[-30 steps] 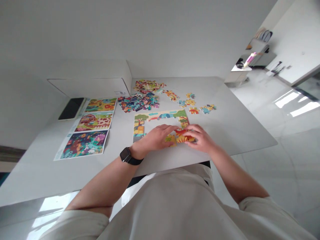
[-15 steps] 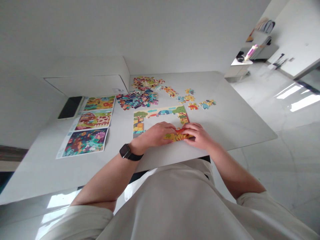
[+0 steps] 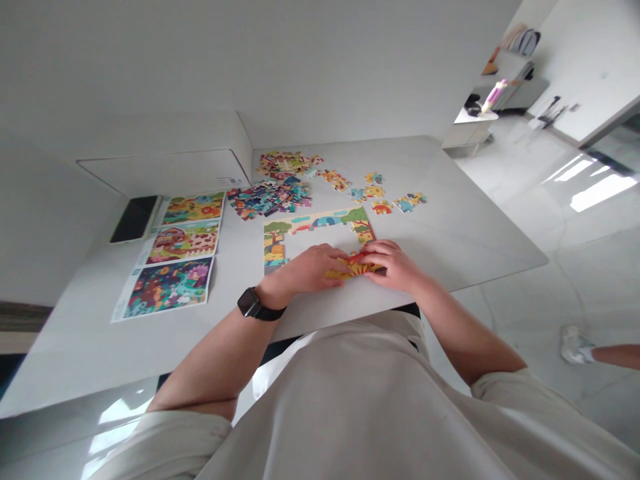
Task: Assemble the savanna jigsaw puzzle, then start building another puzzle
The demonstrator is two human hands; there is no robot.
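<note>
A partly built jigsaw puzzle lies on the white table, its top and side borders joined. My left hand, with a black watch on the wrist, rests flat on the puzzle's lower part, fingers stretched toward the middle. My right hand meets it from the right, fingertips pinched on an orange and red puzzle piece at the lower right corner of the puzzle. Loose pieces lie in a dark heap and a lighter heap behind the puzzle.
A sheet with three picture guides lies at left, beside a black phone and a white box. Small clusters of joined pieces sit at the right rear. Another person's foot shows on the floor at right.
Both hands have drawn slightly closer together over the lower right of the puzzle. The view has shifted a little, and a foot has come into sight at right.
</note>
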